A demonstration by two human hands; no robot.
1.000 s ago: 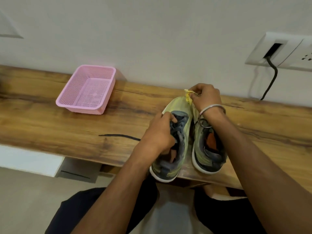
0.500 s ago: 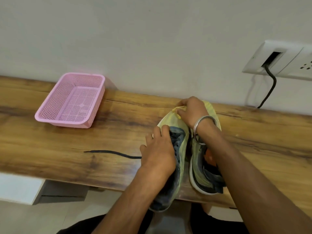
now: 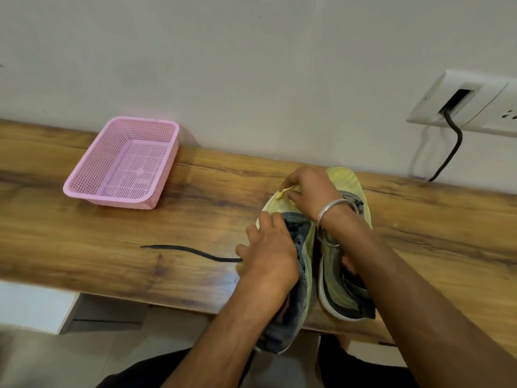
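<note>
Two yellow-and-grey sneakers on a wooden desk (image 3: 84,247), toes toward the wall, heels at the near edge. The left sneaker (image 3: 300,236) lies under the left hand (image 3: 268,253). The palm covers its lacing area, the fingers curl over the upper toward the toe, and the thumb sits against the outer side, so the hand grips the shoe. Its heel overhangs the desk edge. The left forearm rises from the lower middle of the view.

The right hand (image 3: 310,189) reaches across the right sneaker (image 3: 344,287) to the toe of the left one. Thumb and forefinger pinch a small yellow piece (image 3: 282,193) just above the toe cap; what it is cannot be told. The remaining fingers are folded. A metal bangle (image 3: 333,205) circles the wrist, and the forearm crosses over the right sneaker's opening.

A black shoelace (image 3: 190,251) lies loose on the desk, one end at the left thumb. A pink mesh basket (image 3: 112,198) stands well apart to the left, by the wall. A wall socket (image 3: 461,102) with a black cable (image 3: 456,147) sits upper right.
</note>
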